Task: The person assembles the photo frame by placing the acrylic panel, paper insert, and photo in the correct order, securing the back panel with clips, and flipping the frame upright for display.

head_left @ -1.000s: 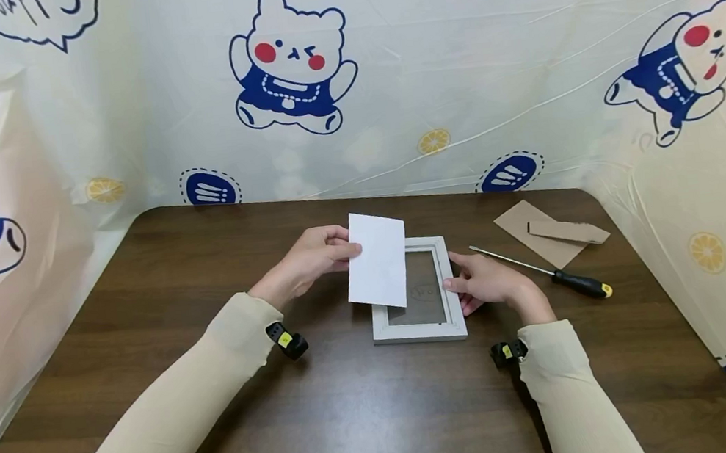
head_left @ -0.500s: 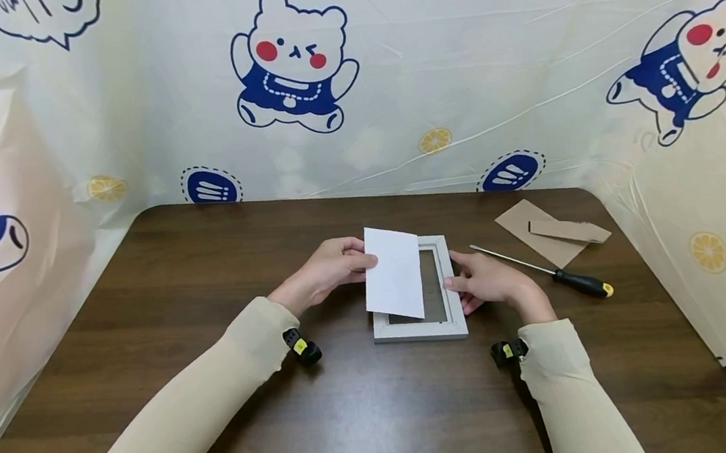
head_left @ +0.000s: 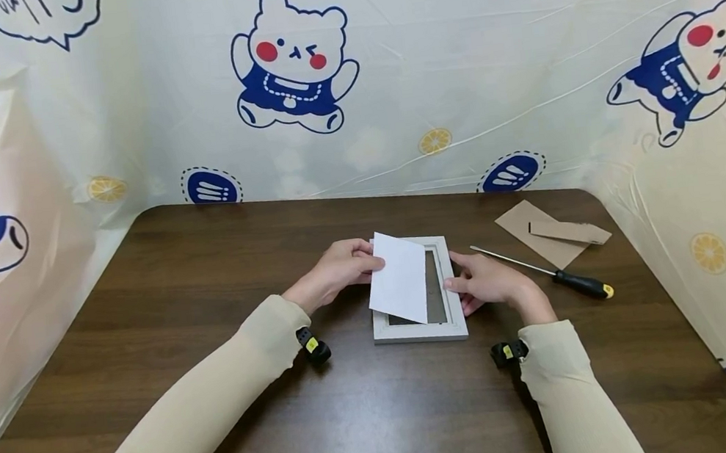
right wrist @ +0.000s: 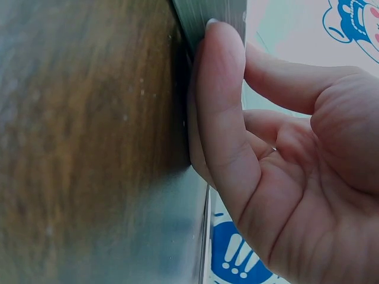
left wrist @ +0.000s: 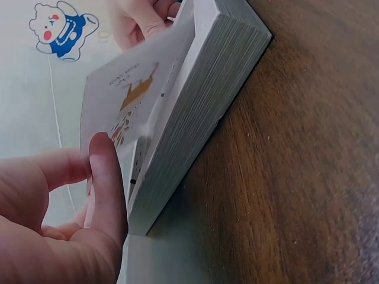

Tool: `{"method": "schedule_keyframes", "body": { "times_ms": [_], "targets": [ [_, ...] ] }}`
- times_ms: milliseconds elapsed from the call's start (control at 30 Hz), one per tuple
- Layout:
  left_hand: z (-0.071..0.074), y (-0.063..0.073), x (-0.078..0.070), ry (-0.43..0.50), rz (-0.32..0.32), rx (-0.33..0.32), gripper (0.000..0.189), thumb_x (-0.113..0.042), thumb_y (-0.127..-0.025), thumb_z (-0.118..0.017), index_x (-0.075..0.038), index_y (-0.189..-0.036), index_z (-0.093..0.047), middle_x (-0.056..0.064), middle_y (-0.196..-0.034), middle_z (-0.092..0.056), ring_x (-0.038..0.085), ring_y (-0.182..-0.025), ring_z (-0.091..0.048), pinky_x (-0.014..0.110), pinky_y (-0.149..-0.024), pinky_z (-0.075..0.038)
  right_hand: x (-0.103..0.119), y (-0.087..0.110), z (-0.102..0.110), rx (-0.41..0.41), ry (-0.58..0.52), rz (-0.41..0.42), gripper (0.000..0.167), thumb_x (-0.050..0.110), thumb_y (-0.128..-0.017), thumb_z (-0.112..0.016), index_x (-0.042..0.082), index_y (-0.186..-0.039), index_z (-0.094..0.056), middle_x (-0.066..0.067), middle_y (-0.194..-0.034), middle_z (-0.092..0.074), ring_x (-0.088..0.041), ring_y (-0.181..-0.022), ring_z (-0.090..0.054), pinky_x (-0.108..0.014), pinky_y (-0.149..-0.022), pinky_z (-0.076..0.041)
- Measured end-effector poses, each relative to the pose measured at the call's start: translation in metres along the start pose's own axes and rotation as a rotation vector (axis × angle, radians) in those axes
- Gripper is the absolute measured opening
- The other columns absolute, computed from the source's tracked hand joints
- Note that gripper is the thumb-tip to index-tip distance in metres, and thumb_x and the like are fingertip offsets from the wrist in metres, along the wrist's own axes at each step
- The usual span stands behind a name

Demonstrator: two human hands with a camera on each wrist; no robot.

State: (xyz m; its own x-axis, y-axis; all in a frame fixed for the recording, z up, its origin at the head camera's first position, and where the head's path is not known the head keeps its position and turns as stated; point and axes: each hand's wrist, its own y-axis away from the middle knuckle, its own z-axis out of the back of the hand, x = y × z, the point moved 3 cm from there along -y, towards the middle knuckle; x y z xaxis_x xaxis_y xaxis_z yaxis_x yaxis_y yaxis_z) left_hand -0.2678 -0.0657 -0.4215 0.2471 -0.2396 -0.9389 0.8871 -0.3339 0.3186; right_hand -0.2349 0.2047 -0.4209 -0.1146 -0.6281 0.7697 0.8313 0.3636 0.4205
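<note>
Between the thumb and fingers of my left hand (head_left: 341, 267) is the left edge of a white card (head_left: 397, 280), held tilted over a white picture frame (head_left: 419, 333). The card's plain side faces up; the left wrist view shows a printed picture (left wrist: 136, 94) with small lettering on its underside. The frame lies on the table with its dark grey opening (head_left: 434, 289) partly covered by the card. My right hand (head_left: 489, 278) grips the frame's right side, thumb on top and fingers against the outer edge, as the right wrist view shows closely.
Right of the frame lies a screwdriver (head_left: 578, 282) with a black and yellow handle. Behind it, a brown cardboard panel (head_left: 515, 219) has a folded cardboard strip (head_left: 563, 230) on top. A printed curtain (head_left: 399, 67) hangs around the brown table (head_left: 237, 232).
My left hand has moved right and toward me, carrying the card from the frame's upper left to over its opening. The right hand and the frame have stayed in place.
</note>
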Motion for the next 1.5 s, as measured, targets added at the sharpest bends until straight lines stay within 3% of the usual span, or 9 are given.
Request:
{"method": "schedule_keyframes", "body": {
  "times_ms": [367,600,1033,1300,1500],
  "targets": [
    [-0.003,-0.004,-0.001,0.023,0.002,-0.006,0.028,-0.006,-0.099,-0.073,0.003,-0.124,-0.065,0.010,-0.106,-0.068,0.018,-0.097,-0.069,0.033,-0.091,-0.061,-0.001,-0.001,0.000,-0.003,-0.004,0.000,0.077,0.016,-0.109,-0.062,0.000,-0.169,-0.016,-0.019,-0.099,-0.060,-0.022,-0.074,-0.069,-0.036,-0.070,-0.064],
    [-0.006,-0.004,-0.001,0.062,0.022,-0.004,0.034,-0.007,-0.100,-0.071,0.003,-0.131,-0.060,0.013,-0.119,-0.067,0.020,-0.104,-0.067,0.033,-0.094,-0.059,0.000,0.000,-0.001,0.001,-0.003,0.007,0.078,0.016,-0.109,-0.063,0.000,-0.169,-0.016,-0.019,-0.098,-0.060,-0.021,-0.073,-0.069,-0.038,-0.070,-0.064],
    [-0.019,-0.001,0.001,0.023,0.011,-0.030,0.032,-0.005,-0.098,-0.073,0.002,-0.126,-0.061,0.012,-0.110,-0.065,0.019,-0.099,-0.068,0.033,-0.090,-0.061,-0.002,-0.002,0.000,-0.004,0.006,-0.001,0.077,0.016,-0.109,-0.063,0.001,-0.169,-0.018,-0.019,-0.098,-0.061,-0.022,-0.074,-0.069,-0.036,-0.070,-0.063],
    [-0.024,0.002,-0.001,-0.227,-0.086,-0.114,0.030,-0.009,-0.096,-0.076,-0.001,-0.121,-0.063,0.009,-0.097,-0.069,0.017,-0.083,-0.070,0.030,-0.075,-0.062,-0.001,-0.001,-0.001,-0.004,0.001,-0.006,0.077,0.017,-0.109,-0.063,0.001,-0.169,-0.017,-0.019,-0.099,-0.060,-0.023,-0.075,-0.069,-0.035,-0.070,-0.063],
    [-0.028,0.006,-0.008,-0.457,-0.184,-0.174,0.027,-0.013,-0.095,-0.074,-0.003,-0.118,-0.063,0.006,-0.088,-0.072,0.017,-0.075,-0.067,0.028,-0.069,-0.053,0.000,-0.001,0.000,0.003,0.011,0.004,0.077,0.018,-0.109,-0.062,0.000,-0.169,-0.016,-0.019,-0.099,-0.060,-0.022,-0.075,-0.069,-0.036,-0.070,-0.063]
  ]
}}
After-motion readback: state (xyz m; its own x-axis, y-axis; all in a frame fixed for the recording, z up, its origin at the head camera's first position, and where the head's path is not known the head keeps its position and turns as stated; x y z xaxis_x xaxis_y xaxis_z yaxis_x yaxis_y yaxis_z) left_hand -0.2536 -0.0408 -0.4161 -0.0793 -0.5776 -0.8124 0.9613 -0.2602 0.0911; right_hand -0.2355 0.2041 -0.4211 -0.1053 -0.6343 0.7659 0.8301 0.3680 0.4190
